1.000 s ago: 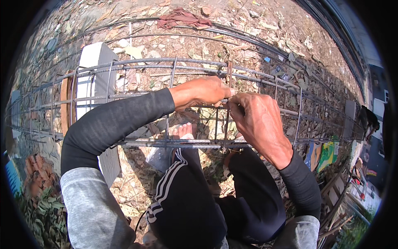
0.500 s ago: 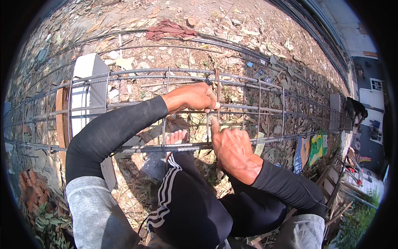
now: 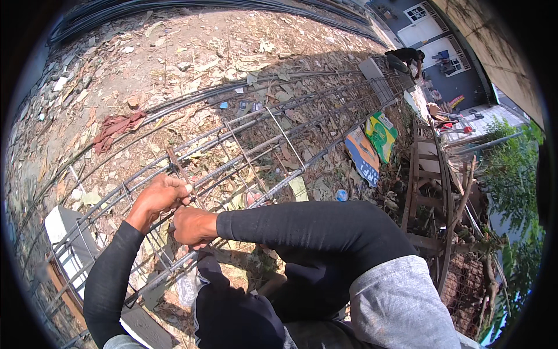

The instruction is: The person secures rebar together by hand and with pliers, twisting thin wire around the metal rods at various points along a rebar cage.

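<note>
A long cage of steel reinforcing bars (image 3: 224, 166) with square stirrups runs across in front of me, from lower left toward the far right. My left hand (image 3: 158, 200) is closed, its thumb and fingertips pinched beside a rusty brown bar (image 3: 176, 161) that crosses the cage. My right hand (image 3: 195, 225) is closed in a fist just below, close to the left fingertips and the same bar. What each hand pinches or grips is too small or hidden to make out.
A grey-white block (image 3: 61, 224) props the cage at the left; another block (image 3: 375, 78) stands under its far end, near a crouching person (image 3: 404, 61). Beyond lie a red-brown cloth (image 3: 116, 131) and long bars. Printed sacks (image 3: 361, 154) and a wooden ladder-like frame (image 3: 415, 192) are at the right.
My view has swung to the right, so the cage now slants and the person shows more fully. Both hands stay at the rusty bar, and the right one has closed into a tighter fist.
</note>
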A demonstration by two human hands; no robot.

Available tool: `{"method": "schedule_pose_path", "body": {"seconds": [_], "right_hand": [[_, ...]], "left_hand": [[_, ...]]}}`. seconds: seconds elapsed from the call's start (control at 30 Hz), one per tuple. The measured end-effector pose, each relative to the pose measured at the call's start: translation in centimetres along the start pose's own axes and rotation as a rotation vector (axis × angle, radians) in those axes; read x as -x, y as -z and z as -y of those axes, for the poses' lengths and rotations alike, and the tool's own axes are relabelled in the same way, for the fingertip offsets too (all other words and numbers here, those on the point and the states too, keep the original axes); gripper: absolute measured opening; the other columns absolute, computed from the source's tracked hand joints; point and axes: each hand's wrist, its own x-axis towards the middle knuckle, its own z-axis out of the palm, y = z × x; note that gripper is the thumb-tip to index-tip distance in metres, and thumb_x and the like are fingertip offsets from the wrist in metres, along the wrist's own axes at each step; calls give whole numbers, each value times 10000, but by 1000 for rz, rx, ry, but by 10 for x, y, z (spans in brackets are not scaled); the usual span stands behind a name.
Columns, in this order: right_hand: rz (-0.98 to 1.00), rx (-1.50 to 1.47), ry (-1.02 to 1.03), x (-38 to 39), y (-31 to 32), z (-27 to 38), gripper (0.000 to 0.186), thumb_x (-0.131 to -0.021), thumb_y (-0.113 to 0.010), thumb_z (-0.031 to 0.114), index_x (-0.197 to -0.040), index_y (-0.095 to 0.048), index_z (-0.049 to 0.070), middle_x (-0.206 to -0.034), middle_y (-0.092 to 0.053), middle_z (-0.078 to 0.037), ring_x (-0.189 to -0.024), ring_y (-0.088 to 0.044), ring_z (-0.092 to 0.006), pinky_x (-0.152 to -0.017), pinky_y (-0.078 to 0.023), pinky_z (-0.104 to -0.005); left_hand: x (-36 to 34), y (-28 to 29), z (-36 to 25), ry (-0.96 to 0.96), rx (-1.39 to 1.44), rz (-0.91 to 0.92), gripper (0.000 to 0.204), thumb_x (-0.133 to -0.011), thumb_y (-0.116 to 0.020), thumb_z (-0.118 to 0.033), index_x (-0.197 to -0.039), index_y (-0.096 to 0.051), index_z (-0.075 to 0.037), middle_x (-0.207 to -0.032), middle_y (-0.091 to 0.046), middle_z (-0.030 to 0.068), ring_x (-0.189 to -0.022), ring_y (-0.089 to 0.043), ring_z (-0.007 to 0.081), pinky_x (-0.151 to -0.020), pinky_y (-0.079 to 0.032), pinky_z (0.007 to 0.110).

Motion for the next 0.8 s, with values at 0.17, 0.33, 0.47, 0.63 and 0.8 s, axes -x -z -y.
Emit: {"method": "schedule_pose_path", "body": {"seconds": [0.17, 0.33, 0.47, 0.63, 0.8], "right_hand": [[-356, -7, 66, -46, -42, -17, 353, -829, -575, 213, -824, -687, -121, -843, -698, -286, -792, -709, -383, -752, -570, -443], [-360, -117, 41, -33, -36, -10, 513, -848, -582, 301, -1050, -642, -166, -1042, -665, -344, -1023, -666, -418, -922, -517, -438], [-270, 9, -47, 9, -27, 10, 743, -881, -598, 321, -1396, -351, -155, -1296, -534, -366, -1224, -549, -436, -1010, -460, -490], [-384, 252, 228, 93, -20, 55, 342, -788, -666, 183, -1019, -672, -69, -1150, -616, -290, -1096, -614, -397, -889, -514, -471], [-568, 198, 428, 92, 81, 40, 143, -708, -659, 51, -788, -695, -62, -848, -689, -284, -825, -710, -399, -708, -546, -463]], "left_hand": [[0, 10, -3, 60, 16, -21, 166, -930, -671, -139, -803, -656, -32, -686, -670, 38, -499, -470, 54, -438, -328, 234], [-4, 11, -14, 179, 8, 191, 226, -963, -648, -217, -803, -663, -59, -655, -652, 23, -451, -389, 51, -420, -286, 236], [0, 9, -6, 131, 76, 105, 208, -963, -646, -233, -903, -720, -48, -751, -720, 41, -495, -443, 62, -423, -315, 242], [-6, 1, 4, -12, -80, -16, 191, -930, -681, -168, -1032, -717, -10, -915, -739, 59, -821, -672, 127, -688, -551, 282], [-4, 14, 63, -336, 441, -99, 248, -951, -641, -206, -1086, -701, -7, -1057, -721, 149, -980, -681, 237, -848, -532, 403]]}}
